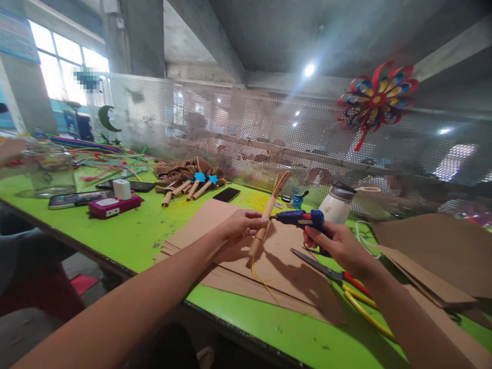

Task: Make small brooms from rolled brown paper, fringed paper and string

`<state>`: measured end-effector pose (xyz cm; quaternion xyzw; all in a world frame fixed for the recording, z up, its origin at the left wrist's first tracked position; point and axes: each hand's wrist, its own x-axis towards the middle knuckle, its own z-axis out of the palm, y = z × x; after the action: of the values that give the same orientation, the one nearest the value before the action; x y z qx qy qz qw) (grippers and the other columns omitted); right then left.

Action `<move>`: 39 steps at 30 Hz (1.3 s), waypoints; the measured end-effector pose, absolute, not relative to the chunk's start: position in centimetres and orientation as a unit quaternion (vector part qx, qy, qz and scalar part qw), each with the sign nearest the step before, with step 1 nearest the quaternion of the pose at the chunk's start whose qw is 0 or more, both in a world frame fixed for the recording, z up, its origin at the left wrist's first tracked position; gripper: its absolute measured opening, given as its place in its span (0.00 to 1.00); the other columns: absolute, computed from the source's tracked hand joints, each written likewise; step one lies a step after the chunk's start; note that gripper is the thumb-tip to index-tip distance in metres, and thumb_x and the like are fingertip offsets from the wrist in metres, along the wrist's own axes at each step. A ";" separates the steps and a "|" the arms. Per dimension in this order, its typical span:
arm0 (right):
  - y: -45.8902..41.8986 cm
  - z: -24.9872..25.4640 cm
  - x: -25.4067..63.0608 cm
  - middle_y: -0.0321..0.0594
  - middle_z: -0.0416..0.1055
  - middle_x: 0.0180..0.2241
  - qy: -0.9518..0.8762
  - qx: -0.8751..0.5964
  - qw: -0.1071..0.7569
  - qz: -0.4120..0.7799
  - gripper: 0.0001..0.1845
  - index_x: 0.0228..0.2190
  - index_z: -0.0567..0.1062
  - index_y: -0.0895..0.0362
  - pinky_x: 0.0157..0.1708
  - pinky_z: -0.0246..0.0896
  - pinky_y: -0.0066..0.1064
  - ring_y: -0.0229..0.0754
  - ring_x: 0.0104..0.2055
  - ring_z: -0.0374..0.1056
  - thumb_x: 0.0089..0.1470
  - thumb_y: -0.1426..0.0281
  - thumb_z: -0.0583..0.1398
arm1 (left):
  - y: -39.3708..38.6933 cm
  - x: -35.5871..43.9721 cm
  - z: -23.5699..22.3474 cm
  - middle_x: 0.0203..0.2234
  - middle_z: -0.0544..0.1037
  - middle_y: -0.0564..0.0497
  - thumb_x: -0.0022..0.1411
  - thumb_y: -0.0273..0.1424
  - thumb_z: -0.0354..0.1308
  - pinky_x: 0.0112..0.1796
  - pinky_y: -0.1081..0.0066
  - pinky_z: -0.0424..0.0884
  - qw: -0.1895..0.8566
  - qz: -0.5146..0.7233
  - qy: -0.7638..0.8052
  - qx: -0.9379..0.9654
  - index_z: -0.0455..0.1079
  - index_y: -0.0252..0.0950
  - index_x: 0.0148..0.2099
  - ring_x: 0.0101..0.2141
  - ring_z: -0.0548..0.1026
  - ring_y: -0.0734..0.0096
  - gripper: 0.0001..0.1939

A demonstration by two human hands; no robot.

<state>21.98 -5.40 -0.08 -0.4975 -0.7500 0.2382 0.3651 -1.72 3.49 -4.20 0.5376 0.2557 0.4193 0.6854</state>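
A brown paper roll is standing at a slant above a stack of brown paper sheets, its frayed upper end leaning toward the perforated panel. A yellow strand is hanging from its lower end and trailing over the sheets. The left hand is gripping the roll near mid-length, thumb and fingers pinching it. The right hand is keeping its grip wrapped around the handle of a blue glue gun. The nozzle is pointing left at the side of the roll, next to the left fingertips; contact is not clearly showing.

Scissors with red and yellow handles are lying below the right hand, blades extending over the sheets. Beyond the glue gun, a small blue bottle and a white jar with a grey lid are standing on the green table. A dark phone is lying farther left. Beside it, several finished rolls are resting together, two blue flower shapes showing among them. A purple power strip is carrying a white charger. A glass jar is standing near the table's left end. Large brown paper pieces are lying at far right.
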 end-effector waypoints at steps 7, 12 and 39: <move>-5.3 -0.2 21.9 0.39 0.68 0.24 -0.749 -0.509 0.358 0.228 0.21 0.26 0.70 0.59 0.26 0.53 0.30 0.37 0.26 0.60 0.55 0.53 0.54 | 3.8 -1.7 -4.5 0.27 0.74 0.51 0.41 0.29 0.70 0.32 0.74 0.63 0.690 0.418 0.253 0.534 0.74 0.29 0.35 0.29 0.69 0.77 0.16; -5.2 -0.4 22.1 0.39 0.67 0.24 -0.756 -0.504 0.354 0.222 0.21 0.26 0.69 0.59 0.26 0.52 0.31 0.37 0.26 0.59 0.55 0.53 0.53 | 3.5 -1.7 -4.2 0.27 0.74 0.50 0.42 0.28 0.70 0.33 0.73 0.63 0.686 0.422 0.261 0.533 0.75 0.29 0.35 0.29 0.69 0.77 0.15; -5.6 -0.1 22.1 0.38 0.66 0.23 -0.753 -0.509 0.352 0.222 0.21 0.25 0.70 0.59 0.22 0.48 0.29 0.35 0.23 0.55 0.54 0.54 0.54 | 2.9 -1.7 -3.5 0.27 0.76 0.48 0.43 0.27 0.69 0.34 0.74 0.63 0.688 0.424 0.268 0.525 0.76 0.29 0.36 0.28 0.70 0.76 0.14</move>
<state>22.15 -5.57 -0.14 -0.5089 -0.7534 0.2225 0.3519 -1.72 2.89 -3.52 0.5251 0.2678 0.4238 0.6877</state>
